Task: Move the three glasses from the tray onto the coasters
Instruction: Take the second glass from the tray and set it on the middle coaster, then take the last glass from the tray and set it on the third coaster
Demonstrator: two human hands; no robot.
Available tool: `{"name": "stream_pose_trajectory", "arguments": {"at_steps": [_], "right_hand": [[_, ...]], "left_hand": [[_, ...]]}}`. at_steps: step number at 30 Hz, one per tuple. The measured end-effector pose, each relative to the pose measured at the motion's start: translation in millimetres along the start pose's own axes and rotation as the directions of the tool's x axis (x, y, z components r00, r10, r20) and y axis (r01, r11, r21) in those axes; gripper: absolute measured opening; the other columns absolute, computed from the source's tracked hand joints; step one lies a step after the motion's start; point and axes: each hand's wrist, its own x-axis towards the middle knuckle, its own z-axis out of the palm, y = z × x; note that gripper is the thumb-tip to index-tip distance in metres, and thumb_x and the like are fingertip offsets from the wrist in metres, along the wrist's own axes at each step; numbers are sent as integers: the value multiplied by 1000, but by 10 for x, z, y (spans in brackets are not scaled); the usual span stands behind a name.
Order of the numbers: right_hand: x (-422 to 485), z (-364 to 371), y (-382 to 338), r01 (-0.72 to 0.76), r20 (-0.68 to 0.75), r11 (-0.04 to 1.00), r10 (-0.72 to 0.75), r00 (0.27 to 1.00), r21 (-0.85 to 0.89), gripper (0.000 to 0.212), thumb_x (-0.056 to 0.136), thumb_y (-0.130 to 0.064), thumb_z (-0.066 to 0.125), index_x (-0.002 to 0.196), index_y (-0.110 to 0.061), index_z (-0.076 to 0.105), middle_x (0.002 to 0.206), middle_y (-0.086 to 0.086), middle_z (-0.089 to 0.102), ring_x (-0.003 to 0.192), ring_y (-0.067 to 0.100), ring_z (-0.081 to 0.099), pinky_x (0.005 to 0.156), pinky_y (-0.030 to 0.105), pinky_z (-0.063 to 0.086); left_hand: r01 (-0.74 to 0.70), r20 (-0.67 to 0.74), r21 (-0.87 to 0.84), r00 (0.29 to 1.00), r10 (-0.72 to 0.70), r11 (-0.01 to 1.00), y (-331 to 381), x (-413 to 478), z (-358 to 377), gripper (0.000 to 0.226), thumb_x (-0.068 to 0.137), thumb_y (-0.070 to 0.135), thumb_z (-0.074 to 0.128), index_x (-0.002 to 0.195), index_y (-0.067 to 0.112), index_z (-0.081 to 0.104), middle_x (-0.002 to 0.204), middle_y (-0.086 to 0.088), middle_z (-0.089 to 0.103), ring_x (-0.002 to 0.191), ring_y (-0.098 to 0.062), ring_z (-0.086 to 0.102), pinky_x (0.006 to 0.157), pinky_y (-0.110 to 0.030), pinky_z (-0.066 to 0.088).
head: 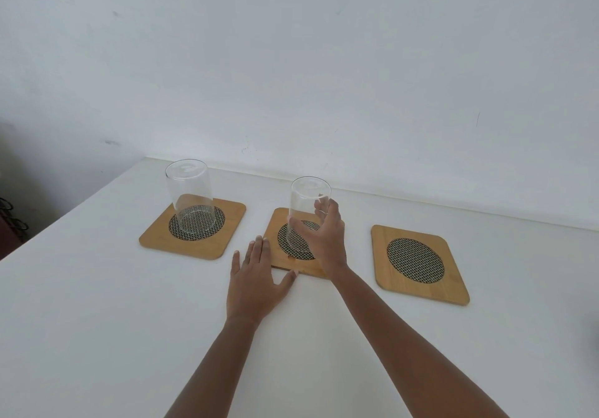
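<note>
Clear, smooth-walled glass makes up both tumblers in view; each is a plain cylinder standing upright. Using the middle coaster as the landmark: the first glass stands on the coaster to its left, centred on that coaster's dark woven disc, with no hand on it. The second glass is over the middle coaster's own disc, at or just above its surface — whether the base is fully seated cannot be told. The right hand is wrapped around this glass, thumb on the near-left wall and fingers round the far side, clamped on it. The left hand lies flat on the white table, fingers spread and holding nothing, its thumb touching the middle coaster's near edge, apparently steadying it.

Progress, as a judgement: one glass placed, the second being set down, one left. The coaster to the right of the middle one is bare. The third glass and the tray are outside the picture.

Coasters — square bamboo-coloured boards with rounded corners, flat and matte, each inlaid with a round black-and-pale basket-weave mesh. The tabletop is smooth and unmarked.
</note>
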Motion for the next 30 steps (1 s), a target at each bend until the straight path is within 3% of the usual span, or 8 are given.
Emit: {"name": "stream_pose_trajectory", "arguments": {"at_steps": [6,11,13,15,17,20,25,30], "right_hand": [[-16,3,21,-12,35,1000,12,999,-17,80,71,-28,77,134,-12,30,141,11,41,130,13,40,92,17,31],[-165,-171,85,36,75,977,-21,997,-211,96,71,-37,75,143,-13,15,144,9,33,134,17,31,95,16,29],[-285,-298,123,109,105,935,-77,991,-337,91,76,-38,70,143,-8,16,147,14,29,139,22,27,105,25,31],[-435,-449,179,193,141,872,-144,979,-450,79,83,-38,60,142,-4,20,149,18,28,142,25,21,114,33,24],[-593,-603,252,273,184,787,-204,961,-553,67,90,-39,47,141,-3,23,149,15,30,143,26,19,116,34,21],[-782,-805,361,332,223,709,-247,943,-622,57,92,-28,49,139,-3,29,147,13,35,142,27,22,116,36,23],[-1004,-1007,406,328,273,667,-190,943,-670,53,95,-31,41,141,-11,27,151,6,30,144,18,16,116,29,20],[-1215,-1135,429,284,291,640,-97,952,-714,55,96,-35,35,144,-16,18,156,2,18,145,14,12,117,28,16]], "left_hand": [[-3,-1,4,1000,3,1000,7,-5,-13,80,89,58,38,147,12,10,160,-3,10,147,-13,6,120,-37,0],[-13,4,-24,1000,13,1000,5,-20,-22,75,91,51,40,147,9,12,159,-6,10,147,-14,7,121,-35,0],[-15,3,-34,1000,15,999,9,-39,-32,73,92,47,40,147,8,13,159,-8,10,147,-15,8,120,-33,2],[-14,3,-28,1000,14,1000,16,-66,-43,71,93,45,40,146,7,13,159,-9,10,147,-16,9,120,-31,3],[-9,1,-15,1000,9,1000,21,-115,-50,69,94,44,38,146,7,12,159,-9,10,147,-17,9,120,-31,4],[-7,-9,-3,1000,7,1000,32,-237,-61,68,94,44,36,146,8,11,159,-10,11,147,-18,10,120,-32,7],[-51,-11,-14,999,51,999,109,-496,-66,68,94,42,36,148,12,6,160,-6,3,147,-19,11,120,-33,8],[-155,81,43,985,151,987,275,-731,-5,63,96,44,29,148,19,5,160,-1,-5,148,-20,3,121,-35,4]]}}
